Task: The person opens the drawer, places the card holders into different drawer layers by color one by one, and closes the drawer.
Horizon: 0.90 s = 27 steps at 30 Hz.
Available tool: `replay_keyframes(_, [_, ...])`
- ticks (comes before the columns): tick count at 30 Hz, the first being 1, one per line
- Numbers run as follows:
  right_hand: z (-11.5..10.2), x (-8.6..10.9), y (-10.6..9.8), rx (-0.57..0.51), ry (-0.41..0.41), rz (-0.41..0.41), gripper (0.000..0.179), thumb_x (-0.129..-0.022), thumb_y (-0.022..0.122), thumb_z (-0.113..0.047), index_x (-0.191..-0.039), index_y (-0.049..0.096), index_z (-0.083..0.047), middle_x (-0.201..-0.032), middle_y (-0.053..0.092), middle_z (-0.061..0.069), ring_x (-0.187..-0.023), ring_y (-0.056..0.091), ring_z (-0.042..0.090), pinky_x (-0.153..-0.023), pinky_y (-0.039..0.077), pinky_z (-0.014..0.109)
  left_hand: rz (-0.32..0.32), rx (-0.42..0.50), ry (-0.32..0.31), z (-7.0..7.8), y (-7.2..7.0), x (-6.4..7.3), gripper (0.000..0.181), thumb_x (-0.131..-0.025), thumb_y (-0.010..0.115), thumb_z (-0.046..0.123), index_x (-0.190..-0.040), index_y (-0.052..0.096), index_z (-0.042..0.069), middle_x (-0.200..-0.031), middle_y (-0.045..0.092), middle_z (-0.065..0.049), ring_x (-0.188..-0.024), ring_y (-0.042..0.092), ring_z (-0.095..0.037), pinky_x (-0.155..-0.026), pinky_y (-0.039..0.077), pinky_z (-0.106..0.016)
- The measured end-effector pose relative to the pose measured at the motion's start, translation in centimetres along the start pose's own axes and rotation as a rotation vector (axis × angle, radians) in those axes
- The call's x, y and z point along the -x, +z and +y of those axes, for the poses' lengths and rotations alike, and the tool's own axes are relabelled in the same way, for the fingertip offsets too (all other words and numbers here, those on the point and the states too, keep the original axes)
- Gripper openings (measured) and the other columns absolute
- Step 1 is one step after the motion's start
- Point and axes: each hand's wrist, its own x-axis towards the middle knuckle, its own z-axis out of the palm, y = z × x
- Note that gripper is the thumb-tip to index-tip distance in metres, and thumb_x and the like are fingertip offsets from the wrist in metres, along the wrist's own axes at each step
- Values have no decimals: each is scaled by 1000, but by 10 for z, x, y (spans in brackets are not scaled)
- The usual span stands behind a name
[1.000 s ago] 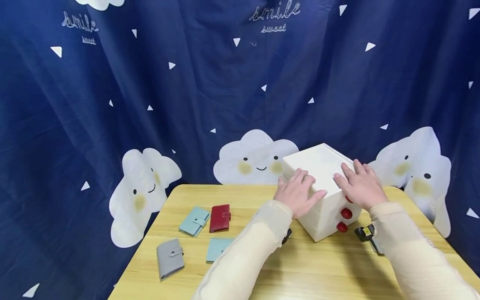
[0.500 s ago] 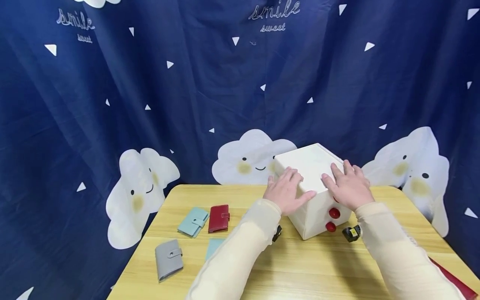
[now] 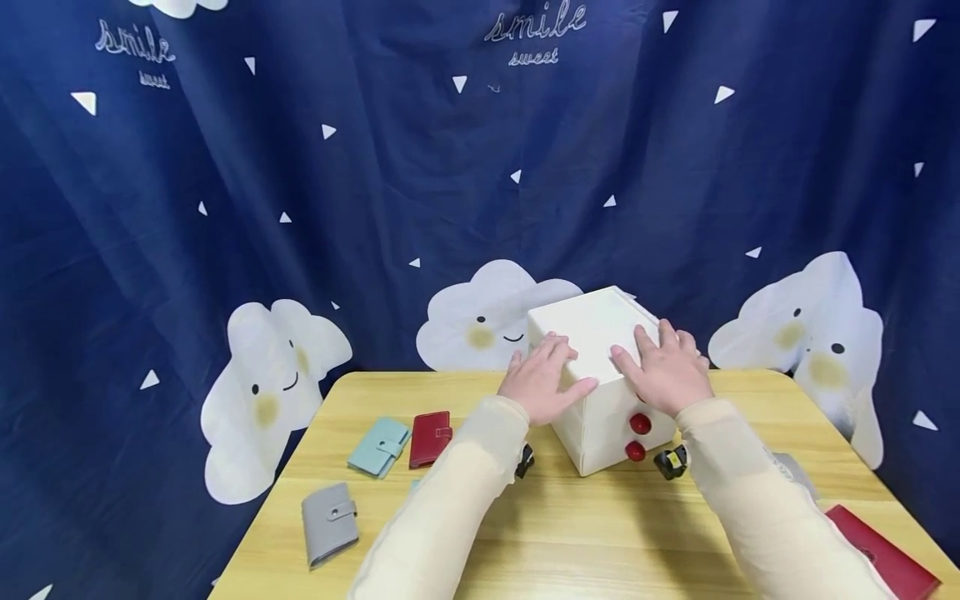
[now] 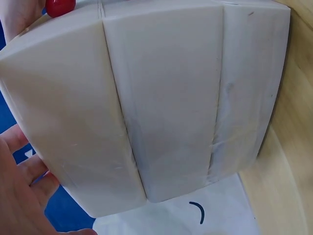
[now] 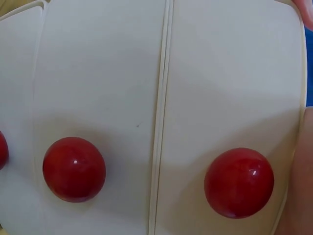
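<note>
Left hand [image 3: 542, 387] and right hand [image 3: 667, 377], both spread, on one white box [image 3: 591, 327] — three red knobs [image 5: 74, 169] showing

The table [image 3: 577, 542] has a yellowish wood grain. At its twelve o'clock stands a white drawer box [image 3: 592, 333]. Near ten o'clock lie a light-blue snap wallet [image 3: 378, 447] and, just beside it, a red snap wallet [image 3: 430, 437]; at nine, a grey snap wallet [image 3: 328, 522]; at four, a partly hidden dark-red wallet [image 3: 883, 552].
</note>
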Motion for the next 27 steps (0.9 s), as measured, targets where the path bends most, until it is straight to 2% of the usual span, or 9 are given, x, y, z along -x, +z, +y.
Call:
replay_keyframes(15, [-39,-8,15,31,34,47,96,-89,16,-76,-147,36,-2,-150,18,34,-129,20,57,-90,26,77,7,91,28,-42,-10,12,64,-90,34,73,-134,44,27,-154,28,9,-145,12,-11,-110,21,-60])
replay_keyframes(23, [-61,-10,22,44,43,46,100,-87,13,-79,-147,35,-2,-150,17,35,-132,18,57,-94,10,80,37,110,94,-65,-16,19,62,-93,37,67,-135,46,22,-154,30,6,-145,17,-16,-112,25,-51])
replay_keyframes(27, [-72,-10,25,63,40,47,100,-87,13,-79,-147,35,-3,-149,19,36,-131,20,57,-95,14,79,67,127,116,-77,-16,24,60,-94,41,63,-134,48,20,-153,32,5,-145,20,-18,-112,25,-48])
